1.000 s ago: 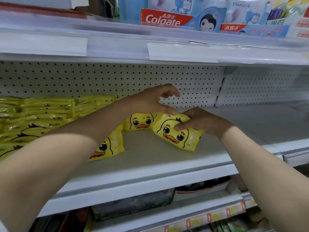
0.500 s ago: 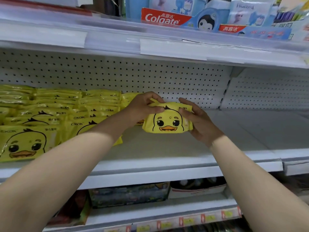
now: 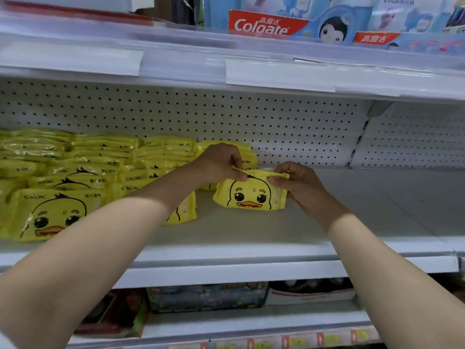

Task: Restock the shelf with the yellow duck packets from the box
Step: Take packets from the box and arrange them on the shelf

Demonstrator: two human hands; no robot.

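Yellow film with a soft, crinkly look wraps the duck packet (image 3: 249,195), which stands upright, face forward, with its lower edge at the white shelf board (image 3: 251,235); whether it bears down there I cannot tell. It looks light and pliable, probably a wet-wipe pouch, so it should squash rather than break, and the glossy skin may slip. The flat top seam is the sensible place to hold it. The left hand (image 3: 219,163) pinches that seam at its left end and the right hand (image 3: 299,185) pinches the right end, with its other fingers down the pouch's side. One packet is in hand. Left of it lie the stocked packets (image 3: 75,167) in overlapping rows, too many and too hidden to count. One of them shows a full duck face at the front (image 3: 47,215), and another (image 3: 185,210) peeks from behind the left forearm. Behind it runs the pegboard (image 3: 276,122). Above it sit two red-labelled Colgate boxes (image 3: 261,25).
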